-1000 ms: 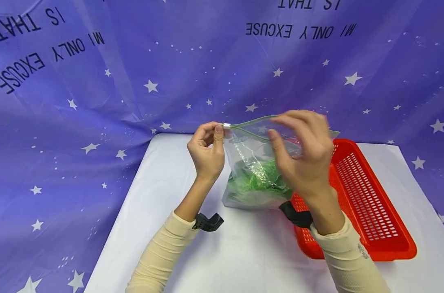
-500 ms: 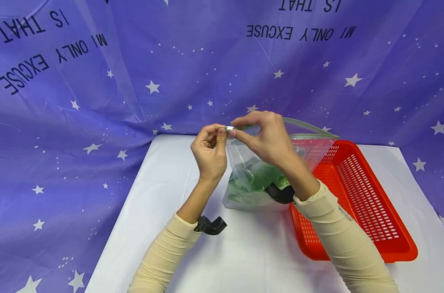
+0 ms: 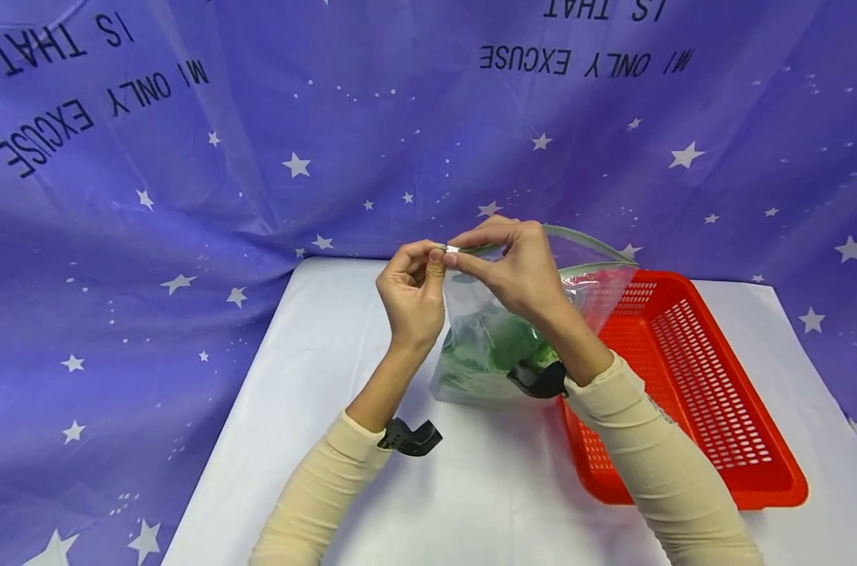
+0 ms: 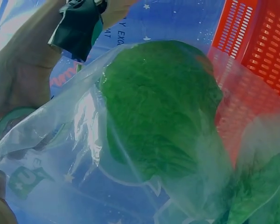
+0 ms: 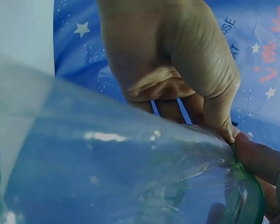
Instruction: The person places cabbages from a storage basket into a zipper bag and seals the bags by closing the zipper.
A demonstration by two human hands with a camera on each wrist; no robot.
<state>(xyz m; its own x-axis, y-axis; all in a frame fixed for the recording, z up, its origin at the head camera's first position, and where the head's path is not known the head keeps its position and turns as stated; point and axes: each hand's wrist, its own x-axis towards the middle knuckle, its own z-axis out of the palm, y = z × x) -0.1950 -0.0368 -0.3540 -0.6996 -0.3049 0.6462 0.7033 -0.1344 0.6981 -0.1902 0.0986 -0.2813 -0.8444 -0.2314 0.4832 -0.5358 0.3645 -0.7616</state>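
A clear zip bag [image 3: 465, 295] with a green-edged mouth stands at the middle of the table, holding leafy greens [image 4: 158, 102]. My left hand [image 3: 410, 306] pinches the bag's top left corner between thumb and fingers. Right beside those fingertips, my right hand [image 3: 524, 271] pinches the small white slider [image 3: 453, 250] on the zip. To the right of the slider, the two green edges bow apart, so the mouth gapes there. Up close in the right wrist view, the right thumb [image 5: 263, 158] almost meets the left thumb at the green edge.
A red perforated basket [image 3: 785, 481] stands on the right, partly behind the bag and the right forearm. White cloth [image 3: 457, 503] covers the table. A purple star-printed curtain [image 3: 372, 94] hangs behind it.
My right hand has left the bag's mouth and moved left to grip the slider. Since then, both hands and the slider have shifted slightly right.
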